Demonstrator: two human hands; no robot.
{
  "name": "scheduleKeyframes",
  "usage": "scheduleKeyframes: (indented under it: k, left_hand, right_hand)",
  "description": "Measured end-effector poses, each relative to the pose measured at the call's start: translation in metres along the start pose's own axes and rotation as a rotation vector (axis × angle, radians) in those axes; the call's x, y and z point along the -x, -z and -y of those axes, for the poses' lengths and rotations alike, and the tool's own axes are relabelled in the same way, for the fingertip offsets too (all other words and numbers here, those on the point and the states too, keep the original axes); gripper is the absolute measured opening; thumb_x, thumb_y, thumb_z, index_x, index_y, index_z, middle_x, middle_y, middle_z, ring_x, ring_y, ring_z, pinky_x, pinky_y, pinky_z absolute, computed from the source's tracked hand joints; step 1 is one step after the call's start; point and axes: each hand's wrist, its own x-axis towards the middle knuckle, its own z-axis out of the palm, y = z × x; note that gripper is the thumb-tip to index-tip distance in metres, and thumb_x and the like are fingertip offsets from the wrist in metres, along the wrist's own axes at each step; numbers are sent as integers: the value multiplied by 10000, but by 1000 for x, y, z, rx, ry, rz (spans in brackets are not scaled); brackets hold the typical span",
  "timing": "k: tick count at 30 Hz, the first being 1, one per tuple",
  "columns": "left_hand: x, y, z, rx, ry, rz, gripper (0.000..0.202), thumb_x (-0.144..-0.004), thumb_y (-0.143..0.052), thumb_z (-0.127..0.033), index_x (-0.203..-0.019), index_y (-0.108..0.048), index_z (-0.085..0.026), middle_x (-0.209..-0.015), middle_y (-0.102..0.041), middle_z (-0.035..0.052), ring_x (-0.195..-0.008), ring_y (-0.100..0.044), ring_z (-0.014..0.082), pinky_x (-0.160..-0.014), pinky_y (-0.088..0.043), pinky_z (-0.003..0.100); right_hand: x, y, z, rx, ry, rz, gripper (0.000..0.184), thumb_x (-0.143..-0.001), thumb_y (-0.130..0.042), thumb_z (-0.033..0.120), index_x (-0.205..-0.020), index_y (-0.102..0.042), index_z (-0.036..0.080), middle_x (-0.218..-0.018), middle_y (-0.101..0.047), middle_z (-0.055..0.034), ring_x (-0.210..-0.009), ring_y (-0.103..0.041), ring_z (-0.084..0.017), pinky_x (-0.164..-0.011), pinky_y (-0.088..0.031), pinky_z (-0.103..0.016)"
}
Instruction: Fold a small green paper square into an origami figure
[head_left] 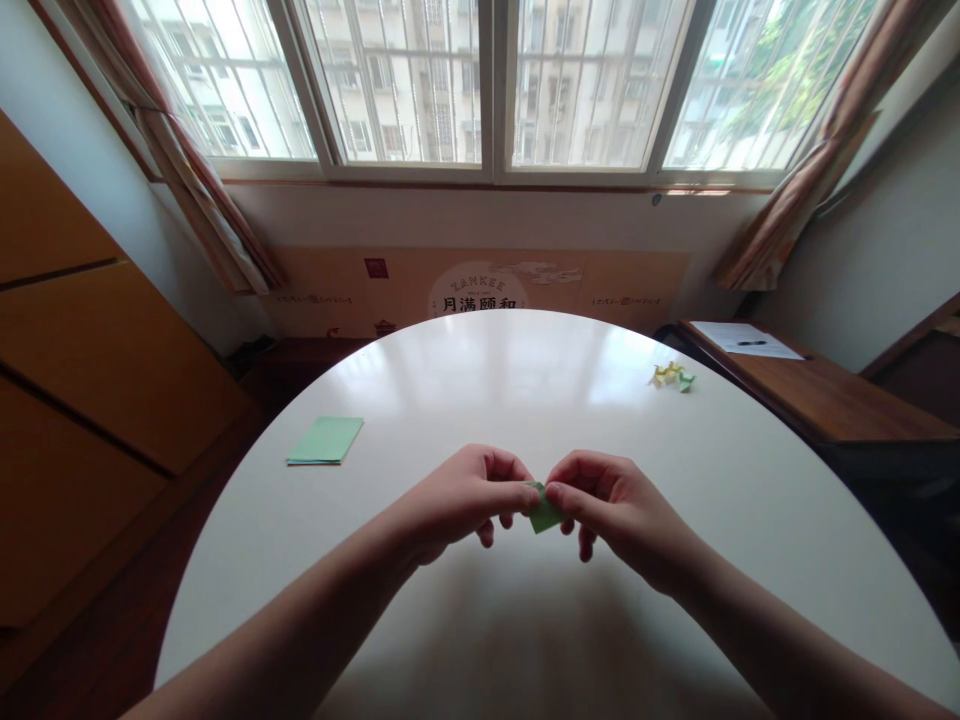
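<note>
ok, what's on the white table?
Green sheets at left, small folded papers far right. The left hand and right hand pinch a green paper; fingers cover most of it.

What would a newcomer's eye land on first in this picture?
First, the left hand and right hand meet at the near middle of the round white table, both pinching a small green folded paper. A stack of green sheets lies on the table's left. A few tiny folded paper pieces sit far right, below the bright window.
</note>
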Motion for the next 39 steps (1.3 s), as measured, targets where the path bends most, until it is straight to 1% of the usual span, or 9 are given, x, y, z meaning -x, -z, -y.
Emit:
scheduleKeyframes:
  k: [4, 12, 15, 19, 23, 28, 33, 36, 39]
  left_hand:
    - [-2, 1, 2, 50, -15, 1, 191, -713, -693, -326, -693, -658, -139, -656, -610, 18, -621, -528, 128, -455, -389, 190]
    - [-2, -1, 3, -1, -22, 10, 262, -738, -726, -376, -696, -659, -126, -633, -579, 11, -603, -497, 119, -454, -384, 184]
    - [-2, -2, 4, 14, -56, 8, 316, -790, -690, -427, -690, -648, -131, -623, -540, 2, -605, -491, 120, -444, -383, 176]
    - [-2, -2, 4, 49, -101, -10, 399, -854, -615, -497, -759, -689, -116, -732, -585, 43, -684, -530, 142, -444, -411, 173]
    - [-2, -5, 5, 33, -116, -20, 318, -821, -675, -430, -793, -697, -114, -743, -617, 48, -707, -566, 153, -455, -443, 176]
    - [-3, -8, 9, -10, -136, -87, 250, -807, -680, -357, -737, -661, -118, -670, -611, 28, -626, -555, 133, -435, -446, 178]
    - [-4, -8, 9, -64, -172, -101, 246, -842, -642, -335, -750, -674, -109, -640, -591, 21, -603, -548, 129, -425, -448, 178]
    - [-4, -5, 7, -31, -244, -162, 273, -890, -591, -343, -792, -684, -105, -734, -644, 56, -642, -568, 138, -430, -466, 185]
    - [-3, -1, 5, -32, -387, -231, 173, -874, -627, -260, -960, -700, -129, -879, -710, 79, -705, -615, 155, -465, -514, 206]
  right_hand:
    - [0, -2, -2, 11, -47, 29, 254, -845, -705, 395, -799, -660, 148, -719, -636, -25, -584, -579, -132, -399, -481, -190]
    - [0, -4, -2, -56, -85, 3, 213, -834, -685, 360, -788, -631, 159, -702, -625, -16, -604, -588, -140, -374, -455, -169]
    - [0, -6, -3, -89, -85, -48, 186, -805, -681, 316, -725, -590, 175, -634, -595, 6, -560, -572, -136, -375, -445, -180]
    - [0, -7, -1, -116, -55, -149, 194, -800, -660, 306, -693, -549, 188, -587, -580, 20, -516, -549, -128, -383, -423, -189]
    - [0, -8, -2, -91, -10, -191, 226, -828, -676, 358, -730, -576, 181, -656, -603, 4, -547, -559, -131, -386, -429, -190]
    - [0, -9, -4, -31, -31, -137, 249, -861, -672, 408, -816, -624, 167, -769, -635, -29, -611, -587, -145, -378, -446, -185]
    - [-1, -9, -2, -80, -51, -121, 255, -843, -704, 411, -833, -641, 164, -745, -615, -21, -625, -586, -147, -379, -454, -179]
    - [-1, -8, 0, -182, -79, -152, 229, -829, -715, 374, -785, -625, 169, -722, -589, -6, -621, -577, -144, -371, -444, -174]
    - [0, -7, 3, -278, -95, -150, 191, -829, -708, 324, -760, -614, 172, -728, -575, 0, -627, -570, -139, -368, -440, -170]
